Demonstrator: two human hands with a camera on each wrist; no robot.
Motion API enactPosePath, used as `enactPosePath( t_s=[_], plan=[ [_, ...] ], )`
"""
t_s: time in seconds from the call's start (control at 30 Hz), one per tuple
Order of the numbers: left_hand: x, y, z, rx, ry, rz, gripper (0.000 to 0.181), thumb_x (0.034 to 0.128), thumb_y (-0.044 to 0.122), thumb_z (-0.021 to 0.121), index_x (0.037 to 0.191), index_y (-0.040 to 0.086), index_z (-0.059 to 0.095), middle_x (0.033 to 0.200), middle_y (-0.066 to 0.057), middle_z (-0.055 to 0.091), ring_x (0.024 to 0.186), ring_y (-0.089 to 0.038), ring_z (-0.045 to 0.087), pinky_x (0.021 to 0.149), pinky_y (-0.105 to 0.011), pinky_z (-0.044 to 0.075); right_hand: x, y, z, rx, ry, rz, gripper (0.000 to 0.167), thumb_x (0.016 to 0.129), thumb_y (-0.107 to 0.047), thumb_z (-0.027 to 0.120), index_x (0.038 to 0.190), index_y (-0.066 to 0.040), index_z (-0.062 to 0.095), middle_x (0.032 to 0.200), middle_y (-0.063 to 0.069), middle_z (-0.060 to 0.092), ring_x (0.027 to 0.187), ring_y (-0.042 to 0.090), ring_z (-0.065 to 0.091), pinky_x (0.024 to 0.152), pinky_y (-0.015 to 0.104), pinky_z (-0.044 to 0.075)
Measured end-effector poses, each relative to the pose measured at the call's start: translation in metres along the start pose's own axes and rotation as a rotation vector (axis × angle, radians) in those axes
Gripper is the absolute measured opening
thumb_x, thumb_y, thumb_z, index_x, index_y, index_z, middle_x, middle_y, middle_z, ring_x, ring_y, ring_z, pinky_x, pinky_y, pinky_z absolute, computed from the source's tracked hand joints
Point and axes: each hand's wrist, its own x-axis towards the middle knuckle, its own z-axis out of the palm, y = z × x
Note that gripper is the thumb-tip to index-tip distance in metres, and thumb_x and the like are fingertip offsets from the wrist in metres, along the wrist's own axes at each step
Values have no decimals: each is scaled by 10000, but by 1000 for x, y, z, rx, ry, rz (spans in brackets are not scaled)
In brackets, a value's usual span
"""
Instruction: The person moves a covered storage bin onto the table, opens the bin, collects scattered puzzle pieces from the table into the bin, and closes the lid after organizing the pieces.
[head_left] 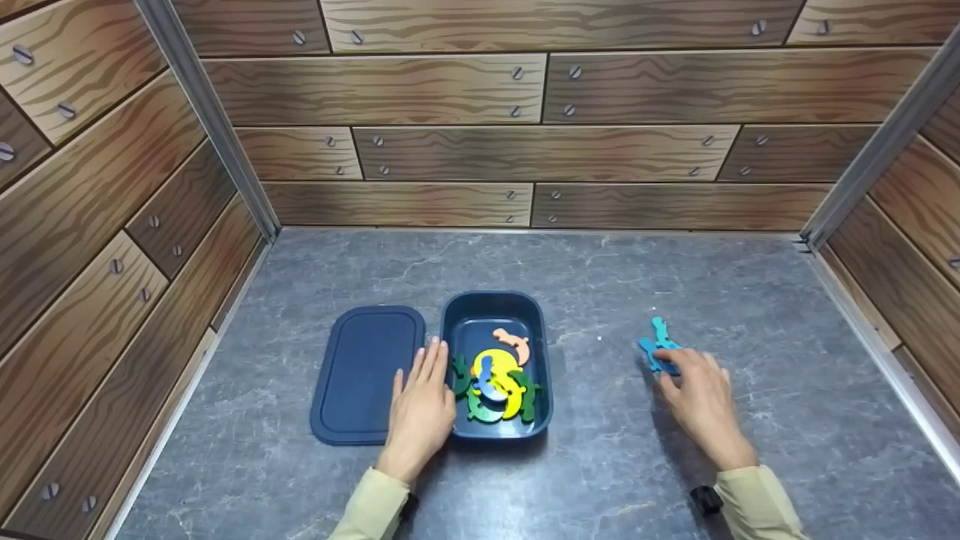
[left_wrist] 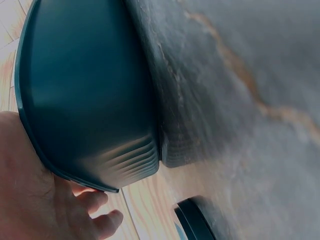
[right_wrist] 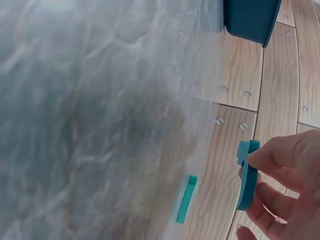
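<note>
A dark blue box [head_left: 495,300] stands open in the middle of the table, with yellow, green, blue and peach animal-shaped pieces [head_left: 513,343] inside. My left hand [head_left: 421,412] rests along the box's left rim, fingers straight. To the right, my right hand [head_left: 705,401] pinches a blue animal-shaped piece [right_wrist: 248,177] between thumb and fingers, above the table in the right wrist view. Beyond it lies a teal piece [head_left: 660,328], partly covered by the held piece in the head view.
A flat dark blue lid [head_left: 367,367] lies left of the box, beside my left hand. The grey marbled table [head_left: 585,480] is bounded by wood-patterned walls [head_left: 450,154] at the back and both sides.
</note>
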Motion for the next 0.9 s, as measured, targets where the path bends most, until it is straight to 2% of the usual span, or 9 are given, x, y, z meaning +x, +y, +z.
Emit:
enactPosePath(
  t_s=[0.5,0.9],
  plan=[
    [0,0,-1,6,-23,-13,596,993,147,473,1562,134,295,1613,-10,232,1466,-254,230,1143,-579,195,9,-18,1,52,53,-50,321,818,11,748,1134,-33,707,1072,163,672,906,336,550,702,424,330],
    [1,1,-1,1,-45,-29,605,998,148,471,1570,149,273,1619,11,209,1473,-238,205,1154,-566,170,19,-35,5,85,55,-86,308,812,8,745,1114,-44,716,1075,131,681,912,330,565,754,497,398]
  ],
)
